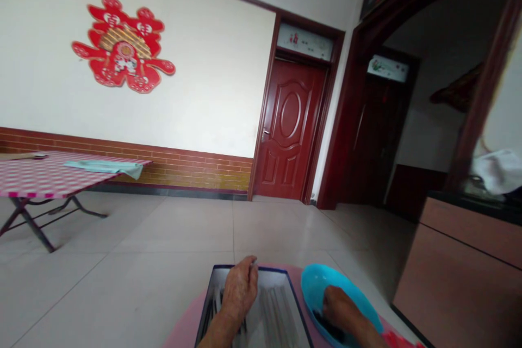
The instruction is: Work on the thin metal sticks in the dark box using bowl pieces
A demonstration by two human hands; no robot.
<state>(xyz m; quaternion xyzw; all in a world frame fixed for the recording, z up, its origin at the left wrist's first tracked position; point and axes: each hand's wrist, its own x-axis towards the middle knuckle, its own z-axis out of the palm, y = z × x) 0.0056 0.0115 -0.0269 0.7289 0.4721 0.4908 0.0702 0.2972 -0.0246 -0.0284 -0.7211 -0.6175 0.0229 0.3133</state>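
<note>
Above a white tray with a dark blue rim (299,304), my left hand (240,288) is closed, its fingers pressed together. A small pale tip shows at the fingertips; what it belongs to is too small to name. Thin pale sticks (278,310) lie lengthwise in the tray's right part, and darker thin ones (210,307) lie along its left side, partly behind my wrist. My right hand (338,307) reaches down into a light blue plastic basin (316,277) with its fingers curled. Dark material (328,329) lies in the basin below that hand; whatever the fingers grip is hidden.
Tray and basin stand on a pink round surface (187,323), with something red (397,340) at its right edge. A folding table with a checked cover (49,176) stands at left, bearing a pale green cloth (106,166). A brown cabinet (460,277) stands at right.
</note>
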